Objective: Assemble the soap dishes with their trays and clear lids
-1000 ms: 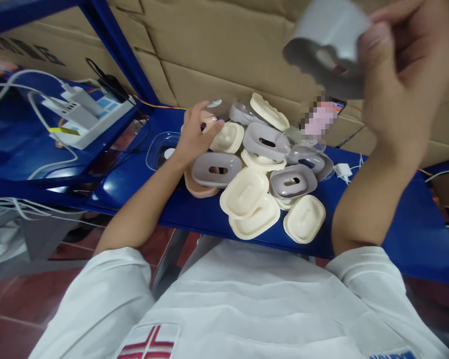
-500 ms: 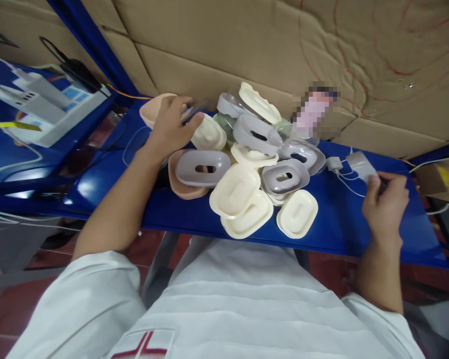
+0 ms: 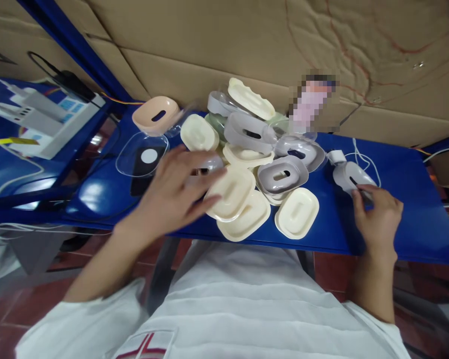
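My left hand (image 3: 177, 189) hovers with fingers spread over the left side of a pile of plastic soap dishes, slightly blurred. It covers much of a grey slotted dish (image 3: 214, 163); its fingertips are by a cream dish (image 3: 234, 192). At the right of the table, my right hand (image 3: 379, 214) pinches the near edge of a grey soap dish (image 3: 346, 174) with an oval slot. In the pile lie more cream pieces (image 3: 297, 213) and grey slotted pieces (image 3: 284, 175). A peach slotted dish (image 3: 153, 119) stands at the far left, with a clear cover (image 3: 125, 157) in front.
A cardboard wall (image 3: 194, 45) closes off the back of the blue table (image 3: 322, 224). A white charger (image 3: 336, 157) with a cable lies behind the right dish. A dark device with a white disc (image 3: 148, 155) and a power strip (image 3: 63, 129) are at left.
My left hand has come away from the peach dish, moving right and toward me over the pile. My right hand has lowered and tilted the grey dish, whose slot now shows.
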`<state>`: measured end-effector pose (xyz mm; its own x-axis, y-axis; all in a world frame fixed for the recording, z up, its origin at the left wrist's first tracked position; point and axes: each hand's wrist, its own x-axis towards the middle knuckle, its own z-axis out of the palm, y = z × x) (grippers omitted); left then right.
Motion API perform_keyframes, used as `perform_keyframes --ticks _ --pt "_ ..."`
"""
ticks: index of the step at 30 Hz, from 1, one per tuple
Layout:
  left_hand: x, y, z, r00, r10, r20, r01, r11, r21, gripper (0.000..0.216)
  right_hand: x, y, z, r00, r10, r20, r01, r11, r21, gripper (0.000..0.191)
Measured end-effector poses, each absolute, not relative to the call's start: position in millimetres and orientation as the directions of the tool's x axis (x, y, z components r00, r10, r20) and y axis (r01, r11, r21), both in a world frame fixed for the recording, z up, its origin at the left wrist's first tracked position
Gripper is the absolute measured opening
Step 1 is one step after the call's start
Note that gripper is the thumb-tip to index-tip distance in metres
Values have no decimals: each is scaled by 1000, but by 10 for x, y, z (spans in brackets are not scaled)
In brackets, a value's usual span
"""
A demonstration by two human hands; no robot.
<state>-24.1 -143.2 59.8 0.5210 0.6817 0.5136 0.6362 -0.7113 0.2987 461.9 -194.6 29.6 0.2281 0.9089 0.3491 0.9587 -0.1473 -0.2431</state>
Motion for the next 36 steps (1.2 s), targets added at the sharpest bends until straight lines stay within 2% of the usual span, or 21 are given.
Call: perform_keyframes --ticks 3,5,8,10,11,15,19,22,25,29,32,34,36 --pt "-85 -2027 278 599 600 530 554 -788 267 93 4492 -2196 144 215 863 457 958 -96 -269 63" --pt "-22 -2253 72 560 638 529 593 -754 281 95 4349 -2348 88 173 876 450 958 -44 -282 64" --pt "12 -2314 -91 465 724 510 729 -640 243 98 4082 -2508 78 -57 967 248 935 139 -326 60" --pt "20 -2248 -109 470 733 493 768 -614 182 92 3909 -2560 80 -255 959 126 887 284 -364 56" --pt "28 -2212 -105 485 720 496 770 -620 148 87 3836 -2572 75 -317 941 117 866 337 -368 52" --pt "93 -2157 -99 531 639 557 745 -665 53 64 3686 -2544 34 -314 916 250 904 369 -217 35" --pt "140 -2182 -147 556 618 556 702 -707 84 49 3689 -2325 100 -263 886 382 938 327 -113 39" --pt "113 -2150 -170 571 622 536 665 -733 143 49 3671 -2004 205 -381 841 385 896 439 -72 38" --pt "42 -2080 -169 570 623 536 627 -752 206 53 3607 -1684 267 -526 774 353 814 578 -55 27" --pt "-34 -1997 -155 559 640 527 636 -739 222 53 3557 -1525 289 -575 709 408 755 652 -71 14" --pt "-38 -1969 -154 532 651 541 673 -713 197 54 3629 -1619 292 -522 709 473 727 661 -188 16" --pt "-28 -1968 -161 511 659 552 697 -694 183 55 3734 -1721 271 -411 739 533 677 639 -365 15" --pt "-16 -1985 -176 493 668 557 706 -682 193 55 3868 -1828 228 -150 794 589 578 554 -600 12"
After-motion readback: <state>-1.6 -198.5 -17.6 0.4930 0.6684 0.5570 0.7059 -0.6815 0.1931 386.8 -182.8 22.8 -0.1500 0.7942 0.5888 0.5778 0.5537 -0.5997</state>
